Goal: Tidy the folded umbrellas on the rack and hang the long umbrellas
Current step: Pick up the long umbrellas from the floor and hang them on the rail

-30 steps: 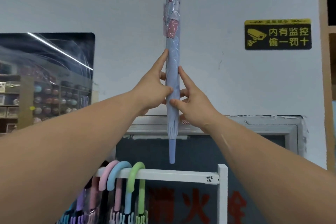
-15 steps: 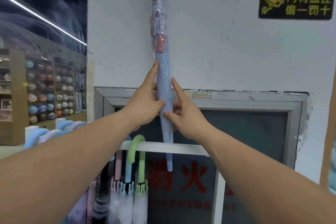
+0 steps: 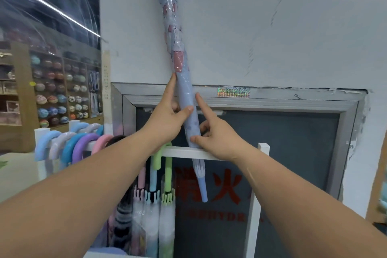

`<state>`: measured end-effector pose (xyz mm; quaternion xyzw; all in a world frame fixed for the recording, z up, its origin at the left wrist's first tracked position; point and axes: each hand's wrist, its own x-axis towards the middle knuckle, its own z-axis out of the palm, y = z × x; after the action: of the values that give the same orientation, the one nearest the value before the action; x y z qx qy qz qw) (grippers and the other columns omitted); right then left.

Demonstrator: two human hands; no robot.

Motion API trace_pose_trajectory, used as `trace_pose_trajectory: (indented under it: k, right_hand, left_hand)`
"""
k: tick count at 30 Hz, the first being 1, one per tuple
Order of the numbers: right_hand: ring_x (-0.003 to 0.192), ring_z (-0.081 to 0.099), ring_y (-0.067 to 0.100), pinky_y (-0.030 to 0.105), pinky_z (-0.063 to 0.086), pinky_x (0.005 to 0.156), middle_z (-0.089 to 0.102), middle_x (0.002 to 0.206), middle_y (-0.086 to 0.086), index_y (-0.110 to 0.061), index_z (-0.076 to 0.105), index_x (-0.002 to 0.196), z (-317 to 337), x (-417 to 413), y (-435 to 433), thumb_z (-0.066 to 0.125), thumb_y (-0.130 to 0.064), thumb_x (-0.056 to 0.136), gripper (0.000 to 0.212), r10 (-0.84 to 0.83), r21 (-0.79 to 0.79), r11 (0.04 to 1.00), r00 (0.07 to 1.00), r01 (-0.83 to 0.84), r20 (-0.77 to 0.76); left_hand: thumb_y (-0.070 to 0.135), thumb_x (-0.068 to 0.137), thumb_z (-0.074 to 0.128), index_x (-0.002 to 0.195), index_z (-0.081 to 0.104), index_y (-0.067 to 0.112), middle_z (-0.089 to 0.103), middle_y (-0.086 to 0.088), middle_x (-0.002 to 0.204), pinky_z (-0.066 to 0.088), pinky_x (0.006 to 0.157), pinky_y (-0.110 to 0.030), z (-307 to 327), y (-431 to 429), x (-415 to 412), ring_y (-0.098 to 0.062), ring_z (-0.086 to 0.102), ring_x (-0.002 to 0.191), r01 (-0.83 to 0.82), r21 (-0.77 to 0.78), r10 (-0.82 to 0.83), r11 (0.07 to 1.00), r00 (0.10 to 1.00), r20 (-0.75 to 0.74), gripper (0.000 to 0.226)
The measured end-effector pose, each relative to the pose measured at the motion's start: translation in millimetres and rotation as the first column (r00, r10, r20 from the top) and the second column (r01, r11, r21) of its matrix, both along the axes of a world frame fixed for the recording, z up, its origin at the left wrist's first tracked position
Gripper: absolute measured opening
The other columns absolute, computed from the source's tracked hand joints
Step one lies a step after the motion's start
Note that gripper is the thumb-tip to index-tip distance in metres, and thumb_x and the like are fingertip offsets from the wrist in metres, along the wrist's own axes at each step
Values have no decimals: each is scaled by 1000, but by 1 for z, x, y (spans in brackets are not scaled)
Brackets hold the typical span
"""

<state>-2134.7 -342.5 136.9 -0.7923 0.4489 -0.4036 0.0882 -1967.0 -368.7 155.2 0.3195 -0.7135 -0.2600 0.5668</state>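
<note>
Both arms outstretched; left hand point(image 3: 165, 120) and right hand point(image 3: 217, 136) clasp the long umbrella point(image 3: 184, 94) (tilted).

Both bare arms are stretched forward and up; the left hand point(image 3: 167, 119) and right hand point(image 3: 215, 134) are closed in a grip, index fingers extended.

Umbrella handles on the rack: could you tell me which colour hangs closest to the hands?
The green handle, hooked over the rail just below the left hand; the pink, purple and blue ones hang farther left.
</note>
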Motion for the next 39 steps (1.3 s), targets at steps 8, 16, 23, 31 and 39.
trace_pose_trajectory:
  k: [8,16,23,31,39]
  right_hand:
    - [79,62,11,34,56,72,64,86,4,-55,27,149,-2,-2,-9,56,-28,101,62,73,-24,997,977,-70,198]
    - [81,67,27,28,56,71,70,92,14,-57,-6,151,-1,-4,-5,63,-23,98,94,13,-24,1000,988,-10,154]
    - [81,70,33,34,62,75,71,86,20,-55,2,153,-2,-1,0,62,-16,98,91,73,18,997,970,-80,234]
    - [79,65,23,55,61,74,62,94,18,-52,22,150,-2,2,-5,62,-14,97,76,71,-3,997,950,-74,303]
    - [79,70,36,49,60,79,70,83,22,-55,4,153,-5,-2,-7,65,-17,96,91,42,-17,999,982,-40,186]
  left_hand:
    - [10,99,59,146,29,49,70,-7,82,62,77,-43,-16,-5,7,-22,72,77,92,33,-92,995,996,-17,68]
    - [14,94,67,141,25,61,69,-18,82,59,86,-52,-25,-6,6,-34,71,82,83,-9,-80,996,976,200,79]
    - [15,101,56,143,31,57,70,-13,98,58,90,-54,-25,-8,10,-31,73,94,157,11,-157,988,977,141,65]
    - [23,91,70,141,21,71,69,-31,87,52,92,-65,-28,-11,14,-51,65,91,147,14,-148,989,980,133,85]
    - [9,96,63,127,47,46,74,-3,93,54,96,-58,-29,-14,13,-28,72,88,194,5,-194,981,980,46,51]
